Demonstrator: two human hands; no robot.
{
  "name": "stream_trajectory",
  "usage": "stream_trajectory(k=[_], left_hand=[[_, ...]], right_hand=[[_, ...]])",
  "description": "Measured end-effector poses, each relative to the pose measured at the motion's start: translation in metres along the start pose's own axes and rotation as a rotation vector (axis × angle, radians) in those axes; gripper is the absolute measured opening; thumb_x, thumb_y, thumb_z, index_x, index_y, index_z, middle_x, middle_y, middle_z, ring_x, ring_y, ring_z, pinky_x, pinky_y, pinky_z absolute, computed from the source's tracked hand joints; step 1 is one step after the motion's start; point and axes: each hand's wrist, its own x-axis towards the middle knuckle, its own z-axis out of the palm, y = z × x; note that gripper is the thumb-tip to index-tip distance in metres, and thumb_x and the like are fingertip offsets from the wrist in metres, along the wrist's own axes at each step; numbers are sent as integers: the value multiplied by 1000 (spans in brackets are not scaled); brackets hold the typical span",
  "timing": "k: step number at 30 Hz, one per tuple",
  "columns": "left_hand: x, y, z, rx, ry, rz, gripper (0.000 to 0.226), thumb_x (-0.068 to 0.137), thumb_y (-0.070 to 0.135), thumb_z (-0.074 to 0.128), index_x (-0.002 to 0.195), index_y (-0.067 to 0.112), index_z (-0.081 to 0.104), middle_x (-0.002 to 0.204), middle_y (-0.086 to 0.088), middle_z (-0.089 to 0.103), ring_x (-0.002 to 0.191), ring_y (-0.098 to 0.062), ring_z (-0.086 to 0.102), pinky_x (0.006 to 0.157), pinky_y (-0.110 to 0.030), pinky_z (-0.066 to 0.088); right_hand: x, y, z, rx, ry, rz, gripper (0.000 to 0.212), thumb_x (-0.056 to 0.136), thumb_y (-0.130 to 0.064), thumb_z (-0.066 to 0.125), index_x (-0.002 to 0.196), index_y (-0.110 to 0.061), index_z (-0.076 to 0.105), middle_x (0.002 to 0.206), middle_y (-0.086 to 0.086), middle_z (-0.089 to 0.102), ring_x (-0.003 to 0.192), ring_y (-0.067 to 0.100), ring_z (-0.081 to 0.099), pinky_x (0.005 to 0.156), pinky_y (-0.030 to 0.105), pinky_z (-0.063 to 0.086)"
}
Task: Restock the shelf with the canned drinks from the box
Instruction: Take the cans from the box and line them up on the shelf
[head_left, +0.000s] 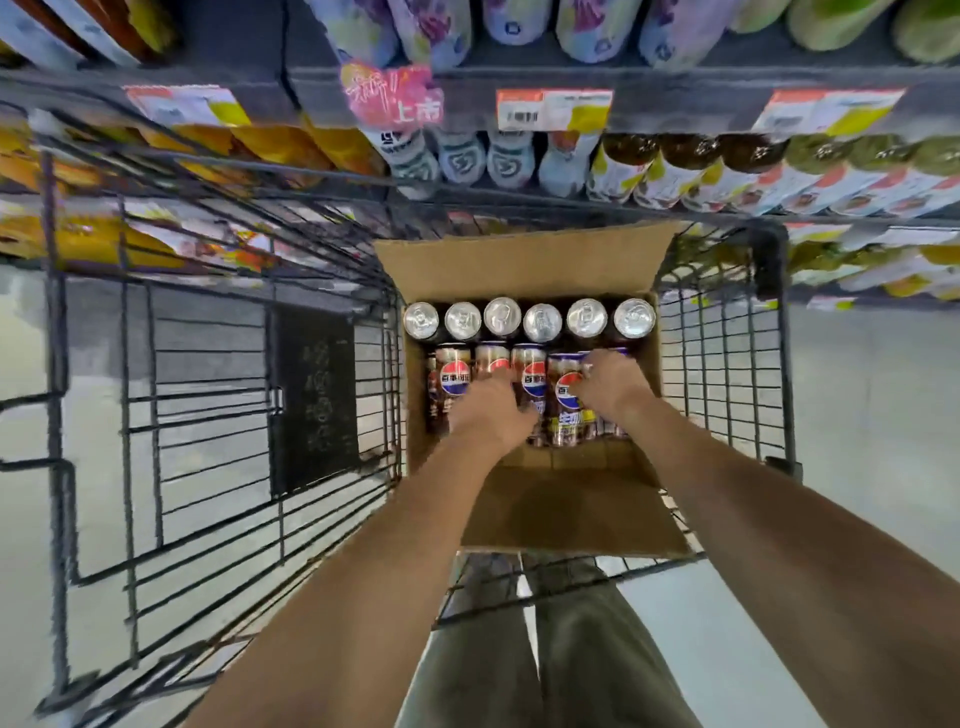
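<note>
Canned drinks (543, 322) are filling a cardboard box (519, 260): six are standing upright along its 12 o'clock side, with lying cans (454, 379) facing label-up toward 6 o'clock. The left hand (491, 410) is curling its fingers round one of the lying cans; the right hand (613, 382), at its 3 o'clock, is clutching another. The box is sitting in a wire cart (769, 260), with a stocked shelf (675, 83) at 12 o'clock.

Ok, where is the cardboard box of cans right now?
Head view, centre: the cardboard box sits open in the wire cart below the drink shelves, with the left hand and right hand on its lying cans.
</note>
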Motion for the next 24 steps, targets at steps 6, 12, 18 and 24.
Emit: stream_trajectory(k=[6,12,18,24], left_hand=[[45,-3,37,-182,-37,-11,50,88,34,77,130,17,55,113,-4,69,101,-24,68,90,-42,59],[61,4,56,-187,61,-37,58,84,34,79,131,12,52,121,-9,60,107,-27,66,89,-43,61],[70,9,61,-83,84,-93,65,86,40,80,134,6,51,130,-13,58,114,-28,64,90,-38,58],[69,16,69,-98,78,-97,60,87,36,81,128,6,50,123,-13,62,110,-30,65,83,-38,56]], right_hand=[[35,14,36,182,57,63,51,82,-38,75,125,-15,61,120,9,67,99,25,62,79,28,46],[50,19,53,354,134,106,58,74,-50,84,116,-13,70,109,5,73,103,23,68,86,31,54],[53,19,62,555,158,167,49,70,-42,89,94,-4,69,88,8,75,73,17,66,71,35,57],[57,31,60,816,100,218,54,53,-40,90,98,-16,73,91,2,77,85,19,74,81,42,62]])
